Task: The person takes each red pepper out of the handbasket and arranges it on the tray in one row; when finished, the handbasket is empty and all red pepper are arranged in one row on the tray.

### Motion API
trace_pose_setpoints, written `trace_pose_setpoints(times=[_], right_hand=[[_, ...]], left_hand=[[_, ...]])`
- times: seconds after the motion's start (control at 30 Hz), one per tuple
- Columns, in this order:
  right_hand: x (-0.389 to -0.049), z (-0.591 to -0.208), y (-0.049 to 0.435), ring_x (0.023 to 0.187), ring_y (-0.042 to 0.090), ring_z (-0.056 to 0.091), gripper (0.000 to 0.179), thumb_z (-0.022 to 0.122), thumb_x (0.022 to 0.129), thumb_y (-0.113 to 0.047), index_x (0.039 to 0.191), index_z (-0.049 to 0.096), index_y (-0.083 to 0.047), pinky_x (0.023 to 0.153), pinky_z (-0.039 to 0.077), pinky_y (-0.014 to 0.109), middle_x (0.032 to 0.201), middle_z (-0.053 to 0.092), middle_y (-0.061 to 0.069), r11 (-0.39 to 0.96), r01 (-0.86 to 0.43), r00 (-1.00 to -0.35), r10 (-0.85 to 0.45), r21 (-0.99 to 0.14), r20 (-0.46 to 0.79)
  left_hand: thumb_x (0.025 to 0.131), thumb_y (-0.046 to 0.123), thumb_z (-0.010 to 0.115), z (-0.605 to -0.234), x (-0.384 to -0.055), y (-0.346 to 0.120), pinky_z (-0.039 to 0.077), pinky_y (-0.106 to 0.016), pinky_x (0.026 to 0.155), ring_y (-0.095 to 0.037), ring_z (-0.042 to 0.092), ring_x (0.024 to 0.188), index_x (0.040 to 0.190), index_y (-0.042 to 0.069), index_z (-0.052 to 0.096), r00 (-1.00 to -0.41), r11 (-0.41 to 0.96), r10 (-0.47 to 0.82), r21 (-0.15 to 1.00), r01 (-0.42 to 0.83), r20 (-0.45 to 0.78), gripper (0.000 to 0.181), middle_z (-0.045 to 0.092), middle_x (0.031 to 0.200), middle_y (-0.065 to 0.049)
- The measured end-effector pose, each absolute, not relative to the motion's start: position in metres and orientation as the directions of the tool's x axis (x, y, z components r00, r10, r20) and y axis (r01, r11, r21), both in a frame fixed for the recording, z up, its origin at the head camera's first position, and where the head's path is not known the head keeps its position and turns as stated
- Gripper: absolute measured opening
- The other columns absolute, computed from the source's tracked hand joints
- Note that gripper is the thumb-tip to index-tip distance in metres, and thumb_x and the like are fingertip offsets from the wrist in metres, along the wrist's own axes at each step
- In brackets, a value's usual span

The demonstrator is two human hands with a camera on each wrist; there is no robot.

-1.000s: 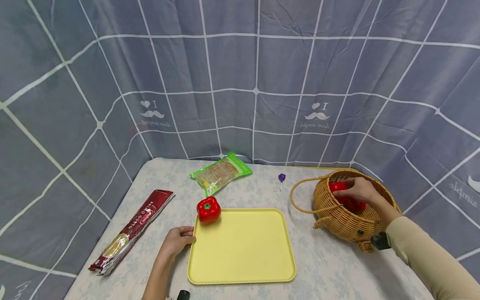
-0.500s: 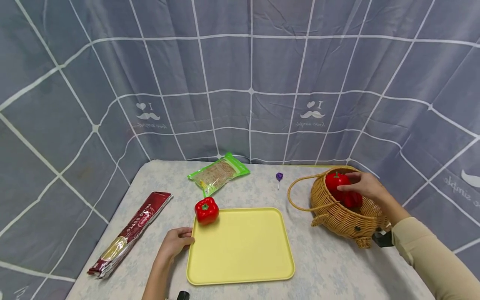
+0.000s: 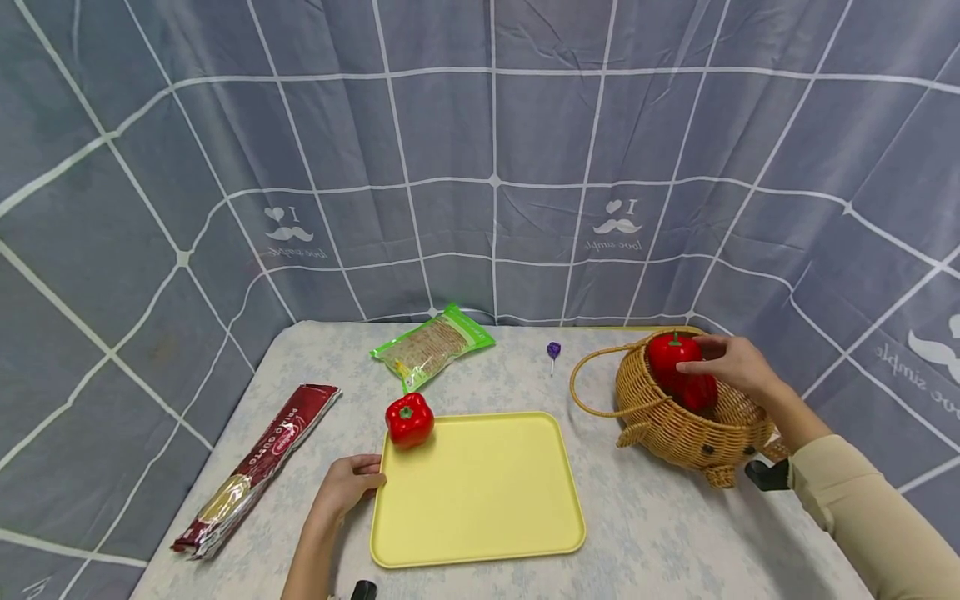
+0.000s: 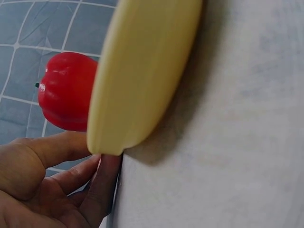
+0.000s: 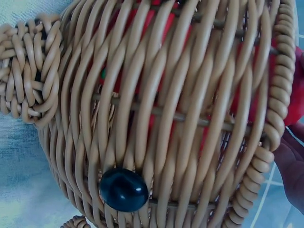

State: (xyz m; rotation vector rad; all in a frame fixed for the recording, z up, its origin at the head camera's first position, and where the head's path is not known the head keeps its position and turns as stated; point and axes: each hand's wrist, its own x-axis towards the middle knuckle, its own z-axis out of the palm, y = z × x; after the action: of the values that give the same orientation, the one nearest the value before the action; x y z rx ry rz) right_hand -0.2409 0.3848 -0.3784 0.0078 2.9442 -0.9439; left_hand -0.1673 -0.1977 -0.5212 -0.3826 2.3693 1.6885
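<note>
My left hand pinches the left rim of a yellow tray; in the left wrist view the thumb lies on top and fingers reach beneath the rim. A red bell pepper sits on the tray's far left corner. At the right, my right hand grips another red bell pepper at the mouth of a wicker basket. Below it, a further red pepper lies inside. The right wrist view mostly shows the basket's woven wall, with red showing through the gaps.
A long dark red pasta packet lies at the left. Behind the tray are a green-edged clear food bag and a purple lollipop. The basket's handle sticks out leftward. A grey checked curtain encloses the table.
My right hand has raised the pepper from inside the basket to its rim. The left hand stays on the tray. The whole head view has shifted slightly.
</note>
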Motion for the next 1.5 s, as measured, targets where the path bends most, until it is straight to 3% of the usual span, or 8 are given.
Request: trace_pose_setpoints(times=[0.13, 0.27, 0.4, 0.5, 0.7, 0.97, 1.23, 1.5], right_hand=[[-0.239, -0.374, 0.385, 0.105, 0.021, 0.060, 0.081, 0.075, 0.082, -0.046, 0.138, 0.048, 0.006, 0.078, 0.046, 0.021, 0.126, 0.061, 0.027, 0.812, 0.026, -0.999, -0.001, -0.583, -0.045], [-0.239, -0.369, 0.383, 0.111, 0.028, 0.060, 0.083, 0.074, 0.083, -0.045, 0.140, 0.044, 0.007, 0.075, 0.045, 0.015, 0.131, 0.057, 0.029, 0.784, 0.037, -0.998, 0.001, -0.619, -0.058], [-0.237, -0.361, 0.380, 0.096, 0.000, 0.063, 0.082, 0.074, 0.084, -0.042, 0.141, 0.043, 0.007, 0.073, 0.048, 0.013, 0.134, 0.054, 0.031, 0.750, 0.034, -0.999, 0.000, -0.661, -0.051], [-0.236, -0.352, 0.377, 0.082, -0.021, 0.048, 0.081, 0.075, 0.083, -0.041, 0.141, 0.043, 0.007, 0.072, 0.048, 0.012, 0.135, 0.053, 0.031, 0.740, 0.027, -0.999, 0.002, -0.672, -0.037], [-0.235, -0.343, 0.370, 0.102, 0.001, 0.058, 0.084, 0.074, 0.082, -0.046, 0.142, 0.043, 0.005, 0.072, 0.046, 0.007, 0.139, 0.051, 0.029, 0.735, 0.035, -0.999, 0.031, -0.678, -0.018], [-0.236, -0.334, 0.350, 0.098, -0.010, 0.056, 0.087, 0.074, 0.083, -0.044, 0.146, 0.037, 0.004, 0.077, 0.049, 0.006, 0.144, 0.047, 0.027, 0.658, 0.023, -1.000, 0.004, -0.753, -0.027], [-0.239, -0.333, 0.316, 0.128, 0.031, 0.054, 0.083, 0.077, 0.082, -0.038, 0.145, 0.040, 0.001, 0.083, 0.052, 0.013, 0.144, 0.049, 0.022, 0.597, -0.017, -0.998, -0.055, -0.802, -0.020], [-0.246, -0.343, 0.284, 0.130, 0.037, 0.051, 0.081, 0.081, 0.079, -0.032, 0.143, 0.043, 0.001, 0.086, 0.054, 0.020, 0.143, 0.051, 0.022, 0.509, -0.065, -0.994, -0.111, -0.858, 0.010]], left_hand=[[0.083, -0.002, 0.065, -0.522, -0.168, -0.198, 0.053, -0.029, 0.066, -0.013, 0.061, 0.077, 0.120, -0.014, 0.058, -0.943, 0.318, -0.090, 0.889, -0.331, -0.320, 0.040, 0.065, 0.100, -0.018], [0.083, -0.002, 0.065, -0.522, -0.169, -0.199, 0.053, -0.030, 0.067, -0.013, 0.061, 0.078, 0.121, -0.013, 0.058, -0.942, 0.317, -0.089, 0.888, -0.334, -0.323, 0.040, 0.065, 0.100, -0.018], [0.084, -0.001, 0.065, -0.521, -0.169, -0.200, 0.053, -0.029, 0.067, -0.013, 0.061, 0.079, 0.121, -0.013, 0.059, -0.940, 0.318, -0.093, 0.885, -0.340, -0.328, 0.040, 0.065, 0.100, -0.017], [0.084, -0.001, 0.065, -0.520, -0.170, -0.200, 0.054, -0.029, 0.067, -0.013, 0.061, 0.078, 0.121, -0.012, 0.059, -0.940, 0.317, -0.091, 0.885, -0.340, -0.329, 0.040, 0.065, 0.101, -0.017], [0.083, -0.001, 0.065, -0.519, -0.170, -0.200, 0.054, -0.029, 0.066, -0.013, 0.061, 0.077, 0.121, -0.013, 0.058, -0.940, 0.316, -0.091, 0.885, -0.341, -0.329, 0.040, 0.065, 0.101, -0.017], [0.084, -0.001, 0.065, -0.519, -0.170, -0.201, 0.054, -0.029, 0.067, -0.013, 0.061, 0.079, 0.121, -0.013, 0.058, -0.945, 0.311, -0.081, 0.893, -0.325, -0.316, 0.040, 0.064, 0.100, -0.017], [0.084, -0.002, 0.064, -0.518, -0.168, -0.201, 0.054, -0.030, 0.068, -0.013, 0.061, 0.079, 0.120, -0.014, 0.058, -0.947, 0.312, -0.084, 0.895, -0.320, -0.310, 0.038, 0.065, 0.100, -0.018], [0.083, -0.002, 0.065, -0.523, -0.167, -0.199, 0.055, -0.029, 0.067, -0.013, 0.061, 0.077, 0.119, -0.013, 0.059, -0.941, 0.306, -0.087, 0.890, -0.339, -0.329, 0.038, 0.064, 0.097, -0.015]])
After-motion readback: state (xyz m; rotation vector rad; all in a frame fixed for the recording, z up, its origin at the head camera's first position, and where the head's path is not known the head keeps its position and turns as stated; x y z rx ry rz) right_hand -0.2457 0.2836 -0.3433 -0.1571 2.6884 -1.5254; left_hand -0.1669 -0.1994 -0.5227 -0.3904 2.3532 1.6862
